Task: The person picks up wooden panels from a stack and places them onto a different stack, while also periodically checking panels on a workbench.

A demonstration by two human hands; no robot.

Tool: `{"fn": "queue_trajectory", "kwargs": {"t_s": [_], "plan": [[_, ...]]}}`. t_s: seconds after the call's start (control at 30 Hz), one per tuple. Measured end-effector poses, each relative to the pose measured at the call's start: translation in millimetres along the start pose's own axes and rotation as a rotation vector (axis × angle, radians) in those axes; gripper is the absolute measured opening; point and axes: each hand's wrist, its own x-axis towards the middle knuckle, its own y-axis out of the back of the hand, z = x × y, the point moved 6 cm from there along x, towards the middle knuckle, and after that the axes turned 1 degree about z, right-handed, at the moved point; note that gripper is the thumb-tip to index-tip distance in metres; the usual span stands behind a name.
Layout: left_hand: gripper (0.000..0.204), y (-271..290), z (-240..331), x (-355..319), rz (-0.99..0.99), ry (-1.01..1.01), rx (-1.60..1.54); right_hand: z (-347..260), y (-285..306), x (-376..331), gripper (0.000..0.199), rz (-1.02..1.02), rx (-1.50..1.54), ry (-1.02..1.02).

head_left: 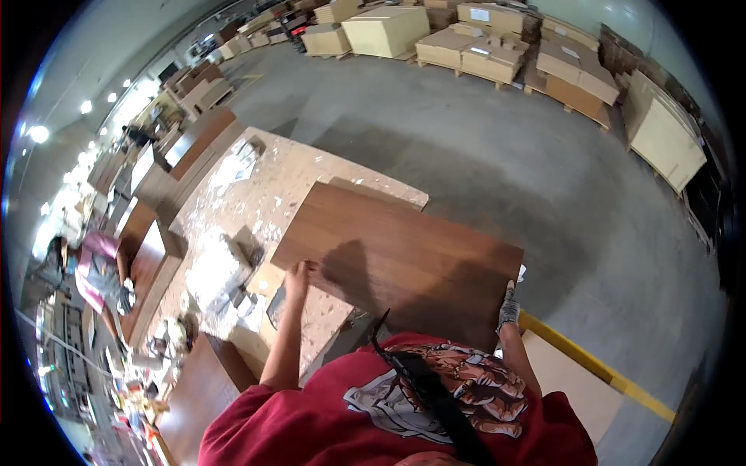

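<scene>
A brown wood-grain panel (404, 248) lies partly over the worktable (291, 167), and its right part juts past the table's edge. My left hand (299, 276), bare, is closed at the panel's near left edge, its fingertips over the border. On the right edge, my gloved right hand (509, 311) grips the panel near its corner. Something small and white (521, 272) shows beside that glove; I cannot make out what it is. Shadows fall across the panel's face.
White wrapped stuff (217, 268) and scraps lie on the table's left side. Another brown panel (202, 396) stands at lower left. A co-worker (101, 272) works further left. A yellow-edged board (575, 380) is at lower right. Boxed pallets (470, 54) line the far floor.
</scene>
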Motion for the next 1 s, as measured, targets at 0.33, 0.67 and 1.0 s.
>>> {"fn": "queue_trajectory", "kwargs": {"t_s": [0.33, 0.67, 1.0], "plan": [[0.07, 57, -101, 241, -0.269, 0.32, 0.003, 37, -8, 33, 0.061, -0.06, -0.015, 0.042], [0.07, -94, -83, 268, -0.269, 0.249, 0.489, 90, 29, 76, 0.071, 0.21, -0.526, -0.183], [0.069, -135, 25, 225, -0.556, 0.101, 0.368, 131, 102, -25, 0.047, 0.482, -0.201, -0.37]]}}
